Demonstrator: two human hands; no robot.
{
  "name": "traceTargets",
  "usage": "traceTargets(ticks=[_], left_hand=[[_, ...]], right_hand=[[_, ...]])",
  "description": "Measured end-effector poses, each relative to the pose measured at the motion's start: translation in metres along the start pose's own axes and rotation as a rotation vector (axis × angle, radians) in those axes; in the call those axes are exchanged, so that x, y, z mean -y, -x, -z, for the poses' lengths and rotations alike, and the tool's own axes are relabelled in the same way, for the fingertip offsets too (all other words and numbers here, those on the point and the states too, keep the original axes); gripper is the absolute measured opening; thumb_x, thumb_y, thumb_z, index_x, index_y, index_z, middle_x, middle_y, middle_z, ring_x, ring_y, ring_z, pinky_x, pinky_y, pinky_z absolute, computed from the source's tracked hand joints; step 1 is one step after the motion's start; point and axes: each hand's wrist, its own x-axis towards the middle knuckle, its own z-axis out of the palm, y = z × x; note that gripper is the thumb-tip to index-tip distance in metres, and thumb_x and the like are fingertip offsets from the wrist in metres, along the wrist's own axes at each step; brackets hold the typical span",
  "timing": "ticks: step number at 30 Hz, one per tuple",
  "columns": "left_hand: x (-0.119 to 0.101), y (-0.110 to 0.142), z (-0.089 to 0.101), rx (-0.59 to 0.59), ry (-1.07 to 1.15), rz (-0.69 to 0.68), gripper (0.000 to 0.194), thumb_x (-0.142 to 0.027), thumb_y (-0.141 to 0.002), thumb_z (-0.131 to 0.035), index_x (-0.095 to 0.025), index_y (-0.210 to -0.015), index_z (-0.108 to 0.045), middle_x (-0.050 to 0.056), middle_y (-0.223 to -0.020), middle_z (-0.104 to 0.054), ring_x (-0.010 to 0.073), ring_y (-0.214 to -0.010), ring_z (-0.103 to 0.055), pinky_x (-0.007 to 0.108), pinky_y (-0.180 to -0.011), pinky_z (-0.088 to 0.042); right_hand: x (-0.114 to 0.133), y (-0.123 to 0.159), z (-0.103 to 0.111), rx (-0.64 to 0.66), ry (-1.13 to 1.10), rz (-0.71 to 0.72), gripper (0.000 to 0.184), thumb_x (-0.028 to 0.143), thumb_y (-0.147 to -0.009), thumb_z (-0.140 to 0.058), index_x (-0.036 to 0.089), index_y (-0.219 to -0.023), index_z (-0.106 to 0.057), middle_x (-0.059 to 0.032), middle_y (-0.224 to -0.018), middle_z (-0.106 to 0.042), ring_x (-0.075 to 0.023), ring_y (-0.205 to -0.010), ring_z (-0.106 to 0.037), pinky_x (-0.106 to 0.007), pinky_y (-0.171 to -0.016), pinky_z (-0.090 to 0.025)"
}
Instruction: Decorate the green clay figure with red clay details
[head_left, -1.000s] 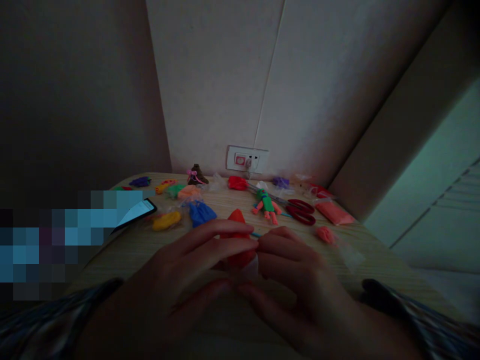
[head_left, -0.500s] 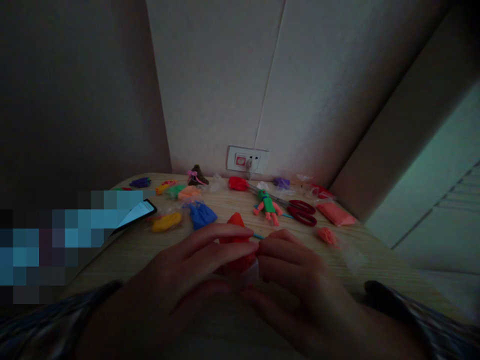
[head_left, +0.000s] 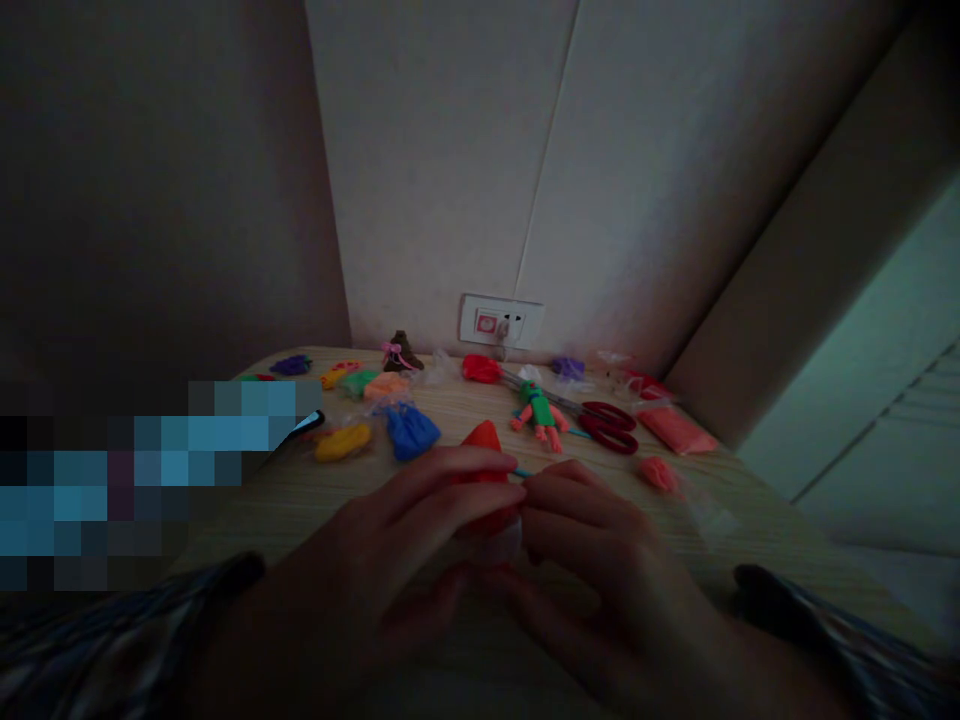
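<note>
Left hand (head_left: 375,550) gripping the red piece (head_left: 484,438), fingers across it; right hand (head_left: 607,550) curled at its right side, can't tell if gripping. Head view: piece is between hands, over table (head_left: 277,510); green figure (head_left: 541,410) beyond, touching scissors (head_left: 609,428).

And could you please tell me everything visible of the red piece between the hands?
The red piece tapers to a blunt tip, uppermost in view. It looks smooth, its material unclear, with translucent plastic at lower right. The left hand lays two fingers across it, hiding part; the right hand is close at its right.
</note>
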Motion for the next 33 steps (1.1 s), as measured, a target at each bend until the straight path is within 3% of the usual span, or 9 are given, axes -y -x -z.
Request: traceTargets(ticks=[6, 13, 22, 27, 33], left_hand=[[-0.004, -0.004, -0.004, -0.018, -0.049, -0.003, 0.051, -0.004, -0.083, -0.053, -0.026, -0.128, -0.049, 0.002, -0.135, -0.06, 0.0162, -0.124, -0.058, 0.026, -0.106, -0.048], [-0.005, -0.007, -0.004, -0.056, -0.057, -0.007, 0.038, -0.008, -0.086, -0.053, -0.025, -0.12, -0.053, 0.001, -0.124, -0.066, 0.0152, -0.115, -0.064, 0.021, -0.1, -0.051], [-0.005, 0.002, -0.009, -0.057, -0.191, -0.065, 0.052, -0.007, -0.081, -0.055, -0.027, -0.129, -0.05, 0.002, -0.132, -0.065, 0.0208, -0.121, -0.063, 0.025, -0.111, -0.044], [-0.009, 0.002, -0.01, -0.097, -0.214, -0.103, 0.051, -0.004, -0.085, -0.05, -0.027, -0.13, -0.052, 0.001, -0.129, -0.067, 0.0191, -0.117, -0.065, 0.024, -0.109, -0.045], [-0.011, 0.009, -0.008, -0.112, -0.214, -0.087, 0.056, -0.015, -0.088, -0.056, -0.036, -0.139, -0.045, -0.004, -0.129, -0.069, 0.0195, -0.114, -0.068, 0.025, -0.108, -0.048]], right_hand=[[-0.001, -0.001, -0.004, -0.021, -0.016, -0.017, 0.013, 0.01, -0.088, -0.056, 0.019, -0.083, -0.064, -0.0007, -0.083, -0.069, -0.0143, -0.075, -0.062, -0.028, -0.069, -0.045], [0.0, -0.002, -0.007, -0.005, -0.03, -0.036, 0.017, 0.009, -0.087, -0.051, 0.019, -0.078, -0.061, -0.0007, -0.08, -0.068, -0.0137, -0.072, -0.062, -0.029, -0.068, -0.045], [0.004, 0.001, -0.007, 0.022, -0.056, -0.102, 0.024, 0.011, -0.088, -0.046, 0.018, -0.074, -0.064, -0.0027, -0.079, -0.068, -0.0148, -0.074, -0.064, -0.029, -0.071, -0.048], [0.004, 0.004, -0.01, -0.067, -0.044, -0.034, 0.023, 0.009, -0.089, -0.048, 0.019, -0.073, -0.061, -0.0015, -0.075, -0.067, -0.0138, -0.069, -0.062, -0.028, -0.067, -0.047], [0.004, 0.008, -0.013, -0.086, -0.046, 0.021, 0.023, 0.005, -0.084, -0.045, 0.02, -0.068, -0.052, -0.0007, -0.07, -0.062, -0.0143, -0.065, -0.06, -0.031, -0.067, -0.046]])
